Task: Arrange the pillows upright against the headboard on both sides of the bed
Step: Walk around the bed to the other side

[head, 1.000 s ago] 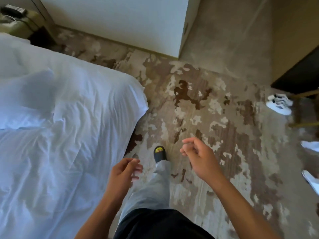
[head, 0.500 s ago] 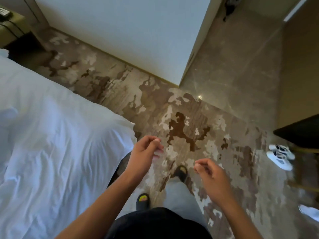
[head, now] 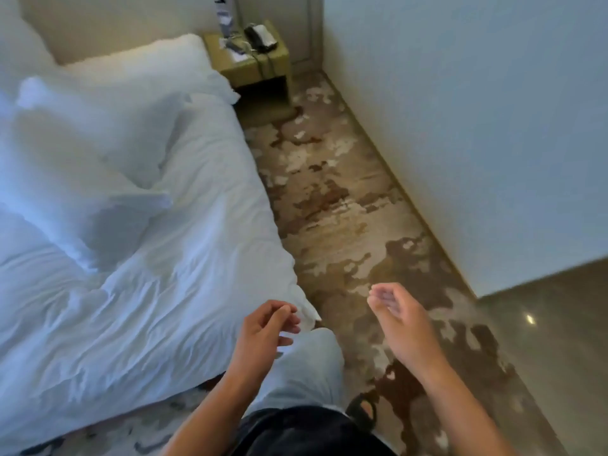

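left hand [head: 263,330]: empty, fingers loosely curled, over the lower corner of the bed, holding nothing
right hand [head: 399,319]: empty, fingers half curled and bunched, palm turned inward, over the carpet, well apart from the bed
bed [head: 204,258]: white rumpled sheet, fills the left half of the view, its right edge runs along the carpet strip
pillows: three white ones visible on the bed's right side, none in hand
near pillow [head: 82,218]: lying tilted on the sheet, corner pointing right, partly under the middle one
middle pillow [head: 98,126]: slanted across the bed, resting on the near one
far pillow [head: 141,64]: at the head end, against the beige headboard [head: 115,21]; upright or slumped, cannot tell
nightstand [head: 253,64]: tan, just beside the far pillow, in the corner by the wall; a dark phone [head: 260,37] and cables on top
carpet [head: 345,199]: brown and beige patches, between bed and white wall [head: 477,126]
legs: light trousers, one dark sandal [head: 362,411] on the carpet near the bottom edge
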`<state>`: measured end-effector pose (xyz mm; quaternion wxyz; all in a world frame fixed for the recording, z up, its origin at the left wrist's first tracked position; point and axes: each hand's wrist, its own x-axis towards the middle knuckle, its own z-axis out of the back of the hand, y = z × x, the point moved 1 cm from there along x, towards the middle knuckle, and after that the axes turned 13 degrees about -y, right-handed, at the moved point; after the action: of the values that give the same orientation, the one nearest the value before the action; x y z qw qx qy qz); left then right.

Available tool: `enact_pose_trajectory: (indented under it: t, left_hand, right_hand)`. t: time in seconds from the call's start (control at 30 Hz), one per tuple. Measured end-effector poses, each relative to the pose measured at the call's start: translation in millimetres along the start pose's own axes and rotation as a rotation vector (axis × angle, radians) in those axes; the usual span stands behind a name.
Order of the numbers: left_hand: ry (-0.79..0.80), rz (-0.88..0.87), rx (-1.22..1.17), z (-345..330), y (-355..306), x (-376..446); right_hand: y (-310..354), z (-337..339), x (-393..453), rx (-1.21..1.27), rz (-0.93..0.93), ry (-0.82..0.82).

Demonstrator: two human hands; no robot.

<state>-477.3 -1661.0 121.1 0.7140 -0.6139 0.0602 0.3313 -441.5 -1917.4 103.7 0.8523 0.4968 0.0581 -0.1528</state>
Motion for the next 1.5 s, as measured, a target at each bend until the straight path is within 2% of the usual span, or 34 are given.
enact_pose_trajectory:
  t: [0.1,0.17,0.4,0.6,0.7,0.8,1.1,1.23,1.33,1.5]
  left_hand:
    - [-0.173,0.018,-0.072,-19.0,-26.2,48.4]
    - [-0.231,0.019,-0.118,-37.3,-47.2,89.1]
    - [-0.184,0.029,-0.215,-128.3,-162.4,241.2]
    - [-0.109,-0.081,-0.243,-176.9,-283.7,369.9]
    - [-0.159,-0.125,-0.275,-180.9,-328.5,433.8]
    - [-0.259,-0.095,-0.321,-179.2,-358.3,493.5]
    - [-0.716,0.180,-0.550,-140.6,-405.1,605.5]
    - [-0.901,0.268,-0.611,-116.5,-402.4,630.3]
    - [-1.010,0.343,-0.680,-91.1,-397.9,659.2]
    - [-1.039,0.361,-0.717,-17.0,-401.0,739.2]
  right_hand:
    - [40.5,-11.7,96.4,-0.017,0.111,0.110]
    - [64.6,-23.6,156.4,-0.040,0.170,0.169]
    - [114.8,-32.2,326.1,-0.113,0.143,0.234]
    - [161.2,-40.5,464.1,-0.150,0.077,0.244]
    - [189.8,-58.4,540.2,-0.191,0.098,0.283]
    - [221.1,-89.6,617.8,-0.192,0.135,0.352]
    - [365.8,-244.9,811.4,-0.281,0.443,0.736]
    - [434.6,-336.8,843.1,-0.312,0.587,0.874]
    - [476.6,-409.9,853.3,-0.315,0.616,0.977]
    - [534.1,-528.3,863.3,-0.365,0.669,1.039]
